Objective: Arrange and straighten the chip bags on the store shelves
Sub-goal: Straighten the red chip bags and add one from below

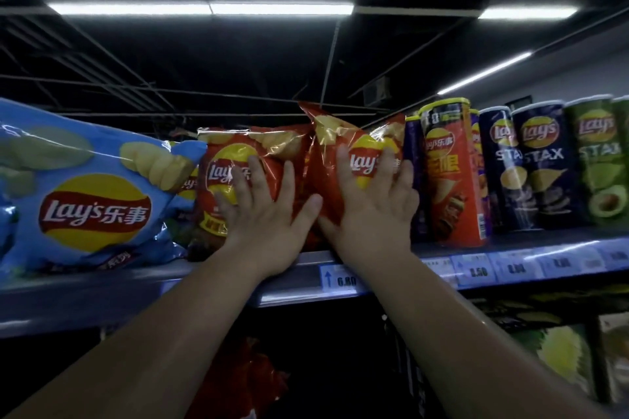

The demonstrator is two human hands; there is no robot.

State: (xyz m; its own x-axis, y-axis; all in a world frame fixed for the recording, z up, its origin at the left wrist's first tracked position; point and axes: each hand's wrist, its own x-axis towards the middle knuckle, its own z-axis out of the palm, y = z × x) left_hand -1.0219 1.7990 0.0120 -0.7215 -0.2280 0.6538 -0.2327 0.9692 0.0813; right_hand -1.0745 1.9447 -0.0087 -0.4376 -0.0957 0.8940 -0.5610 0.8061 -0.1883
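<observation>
Up on the top shelf point(102, 292), two red Lay's chip bags side by side, touching. Left red bag point(275, 146) upright, facing front, just beside a large blue Lay's bag point(95, 201) leaning out over the shelf edge. Right red bag point(335, 133) tilted, top corner pointing up and to the left, right side against a red-orange Lay's can point(449, 180). Left grip point(262, 214) released: fingers straight and spread, palm flat on the front of the left red bag, thumb reaching toward the seam between the two bags. Right grip point(374, 211) likewise released, fingers fanned over the yellow logo of the right red bag, thumb low at the bag's left edge, nearly meeting the left thumb. Both forearms bare, reaching up from below. Farther right along the shelf, dark Stax cans point(541, 163) and a green Stax can point(595, 160), all upright. Price tags point(343, 279) along the shelf's front strip. Below, in shadow, another red bag point(238, 374) on a lower level. Overhead, strip lights point(204, 8) on a dark ceiling.
</observation>
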